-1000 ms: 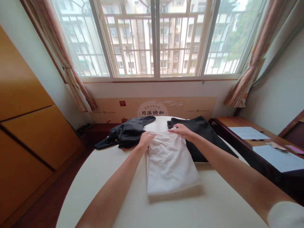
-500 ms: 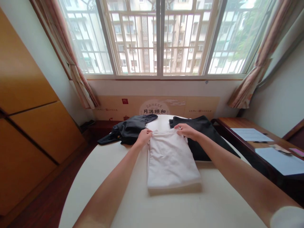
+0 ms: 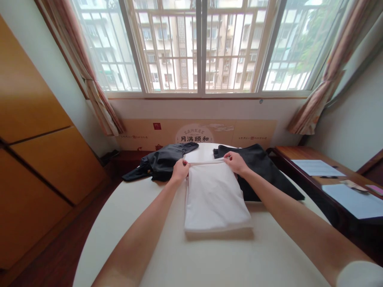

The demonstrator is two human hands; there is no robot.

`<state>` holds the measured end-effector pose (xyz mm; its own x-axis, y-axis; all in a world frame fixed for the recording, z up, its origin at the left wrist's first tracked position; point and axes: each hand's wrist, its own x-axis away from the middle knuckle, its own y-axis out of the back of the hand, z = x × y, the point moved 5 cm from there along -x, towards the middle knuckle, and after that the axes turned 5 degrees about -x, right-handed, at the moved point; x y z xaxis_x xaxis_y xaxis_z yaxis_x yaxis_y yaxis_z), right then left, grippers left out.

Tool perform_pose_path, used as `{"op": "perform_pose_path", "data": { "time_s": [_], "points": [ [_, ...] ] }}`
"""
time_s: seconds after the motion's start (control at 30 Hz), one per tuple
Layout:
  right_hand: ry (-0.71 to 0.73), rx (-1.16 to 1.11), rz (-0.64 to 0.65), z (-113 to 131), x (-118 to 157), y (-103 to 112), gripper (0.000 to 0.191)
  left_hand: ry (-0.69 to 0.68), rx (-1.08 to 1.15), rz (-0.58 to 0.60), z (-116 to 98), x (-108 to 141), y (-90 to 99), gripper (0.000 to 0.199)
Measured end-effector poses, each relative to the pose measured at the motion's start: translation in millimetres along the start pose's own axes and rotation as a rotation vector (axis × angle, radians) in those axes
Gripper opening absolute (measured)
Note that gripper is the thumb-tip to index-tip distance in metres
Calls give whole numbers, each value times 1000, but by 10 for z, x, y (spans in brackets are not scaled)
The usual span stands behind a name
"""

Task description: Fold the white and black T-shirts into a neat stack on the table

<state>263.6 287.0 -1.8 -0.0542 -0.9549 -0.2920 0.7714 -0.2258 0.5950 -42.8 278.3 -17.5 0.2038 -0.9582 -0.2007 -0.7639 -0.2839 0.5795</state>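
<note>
Two bare hands held the far edge of a folded white garment [image 3: 217, 197]. The left hand [image 3: 180, 171] was at the far left corner, its fingers curled over and pinching the cloth. The right hand [image 3: 235, 162] pinched the far right corner the same way, its fingertips pressed together on the fabric. Between them, the far edge [image 3: 206, 162] ran in a straight, narrow band.

The garment lay flat and squared on a round cream tabletop [image 3: 119, 227], near the middle of the view, with its near edge showing several stacked layers. Just beyond the left hand lay a crumpled black garment [image 3: 163, 162], close to the white one. A second black garment [image 3: 257, 167] lay spread beyond the right hand, right against the white garment's far right side; whether the two overlapped could not be told. A pale sleeve [image 3: 360, 275] covered the right arm near the lower corner of the view.

Past the table's right side stood a wooden desk [image 3: 302, 153] holding sheets of paper [image 3: 317, 168] and a pen [image 3: 329, 176]. Beyond the table, a printed beige panel [image 3: 194, 135] lined the wall beneath a barred window [image 3: 197, 48], framed by tied-back curtains [image 3: 95, 95]. An orange wooden wardrobe [image 3: 36, 119] filled the left side.
</note>
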Motion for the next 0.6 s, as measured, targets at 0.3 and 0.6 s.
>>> {"op": "perform_pose_path", "data": {
  "time_s": [0.3,0.6],
  "points": [
    [-25,539,-30,406,286,-48,39,-77,-180,-98,-210,171,62,15],
    [304,582,337,601,1222,-434,67,-559,-494,352,-519,755,-587,49]
  ]
}}
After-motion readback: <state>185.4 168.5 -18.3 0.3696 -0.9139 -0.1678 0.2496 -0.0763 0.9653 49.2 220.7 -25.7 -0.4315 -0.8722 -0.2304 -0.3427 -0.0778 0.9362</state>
